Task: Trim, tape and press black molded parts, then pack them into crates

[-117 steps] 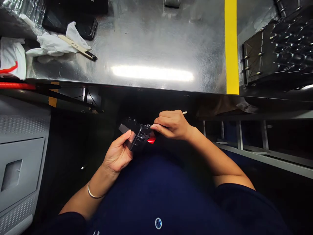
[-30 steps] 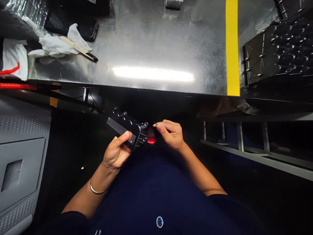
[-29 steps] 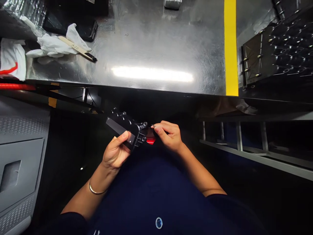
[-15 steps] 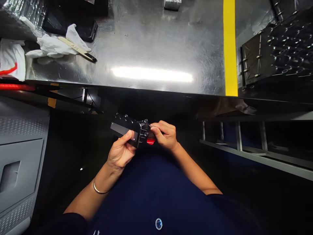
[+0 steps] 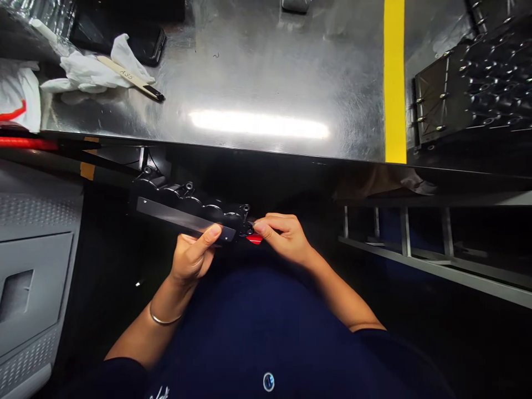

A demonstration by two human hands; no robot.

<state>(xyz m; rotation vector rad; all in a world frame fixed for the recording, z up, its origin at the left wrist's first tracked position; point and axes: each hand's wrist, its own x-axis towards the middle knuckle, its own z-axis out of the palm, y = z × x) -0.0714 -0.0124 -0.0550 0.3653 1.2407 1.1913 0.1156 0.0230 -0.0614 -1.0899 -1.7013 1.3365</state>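
Note:
A black molded plastic part (image 5: 189, 202) with a scalloped edge, screw bosses and a flat grey strip is held in front of my body, below the table edge. My left hand (image 5: 195, 256) grips its lower edge, thumb pressed on the strip. At the part's right end my right hand (image 5: 285, 235) is closed in a pinch, fingertips against the bosses. What the pinch holds is too small and dark to make out. A small red piece (image 5: 254, 239) shows just below those fingertips.
The metal table (image 5: 266, 72) carries a white glove (image 5: 85, 75), a cutter-like tool (image 5: 131, 77) marked A35, a dark phone-like object (image 5: 143, 47) and yellow tape (image 5: 394, 83). Black molded parts (image 5: 494, 83) sit at right. A grey bin (image 5: 37, 266) stands left, a metal frame (image 5: 449, 263) right.
The black part has turned and shifted left, so more of its length shows. My left hand has moved slightly left with it. My right hand stays pinched at its right end, a little lower.

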